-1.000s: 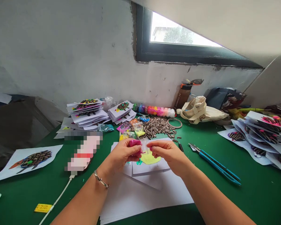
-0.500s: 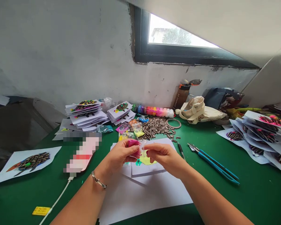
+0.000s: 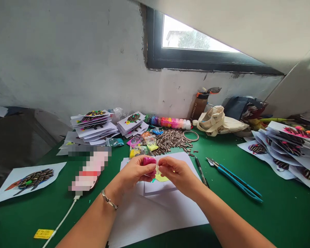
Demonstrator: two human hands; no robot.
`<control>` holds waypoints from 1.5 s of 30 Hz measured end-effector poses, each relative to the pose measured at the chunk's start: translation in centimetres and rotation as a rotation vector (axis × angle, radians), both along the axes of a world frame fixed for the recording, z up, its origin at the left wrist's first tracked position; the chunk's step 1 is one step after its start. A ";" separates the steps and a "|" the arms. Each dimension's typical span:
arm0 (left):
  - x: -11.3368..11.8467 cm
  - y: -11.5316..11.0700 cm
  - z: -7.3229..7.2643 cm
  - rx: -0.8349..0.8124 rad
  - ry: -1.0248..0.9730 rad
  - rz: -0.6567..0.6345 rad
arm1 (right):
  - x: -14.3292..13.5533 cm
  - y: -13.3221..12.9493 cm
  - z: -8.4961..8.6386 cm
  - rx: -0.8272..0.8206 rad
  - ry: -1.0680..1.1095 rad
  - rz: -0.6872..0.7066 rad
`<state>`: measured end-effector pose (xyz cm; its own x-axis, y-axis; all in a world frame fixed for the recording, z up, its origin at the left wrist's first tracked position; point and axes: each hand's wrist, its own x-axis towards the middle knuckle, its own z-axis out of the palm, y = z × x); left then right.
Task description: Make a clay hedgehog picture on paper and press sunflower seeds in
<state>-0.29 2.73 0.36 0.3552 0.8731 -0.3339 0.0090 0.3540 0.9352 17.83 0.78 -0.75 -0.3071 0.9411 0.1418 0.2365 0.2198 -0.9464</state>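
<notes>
Between the fingers of my left hand (image 3: pixel 136 170) is a small plastic bag of magenta clay (image 3: pixel 149 160). My right hand (image 3: pixel 179 172) has its fingers pinched together at the bag's clear edge; the fingertips partly hide each other. Below both hands lies a white card (image 3: pixel 155 189) bearing a flat yellow-green shape (image 3: pixel 161 177) and a bit of green, mostly covered by the fingers. Larger white sheets (image 3: pixel 157 220) lie under that card.
Sunflower seeds (image 3: pixel 172 139) are heaped behind, beside bags of coloured clay (image 3: pixel 139 151) and a tape roll (image 3: pixel 191 135). A pen (image 3: pixel 200 170) and blue tweezers (image 3: pixel 239 181) lie to the right. Stacked seed-picture cards (image 3: pixel 95 129) stand left, with more at far right. A bottle (image 3: pixel 199 105) stands behind.
My right hand's fingers have curled in closer to the bag and the hands have drawn together. The magenta bag has shifted slightly in my left hand. The view has moved a little.
</notes>
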 end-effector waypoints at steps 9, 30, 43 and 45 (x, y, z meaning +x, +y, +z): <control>0.1 0.1 -0.3 -0.041 -0.050 -0.002 | 0.2 0.1 0.5 -0.198 0.253 0.065; 0.5 -0.6 0.0 -0.125 -0.296 0.000 | 0.7 -0.2 1.1 0.160 -0.003 0.023; 0.6 -0.6 -0.5 -0.097 -0.348 -0.051 | 0.2 -0.1 0.5 0.225 0.010 -0.057; 0.6 -0.6 -0.5 -0.092 -0.347 -0.034 | 0.3 -0.1 0.6 0.222 -0.004 -0.020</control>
<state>0.27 2.09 -0.14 0.4896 0.8307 -0.2652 -0.2900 0.4419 0.8489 18.09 0.67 -0.13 -0.2894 0.8927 0.3453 0.2466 0.4181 -0.8743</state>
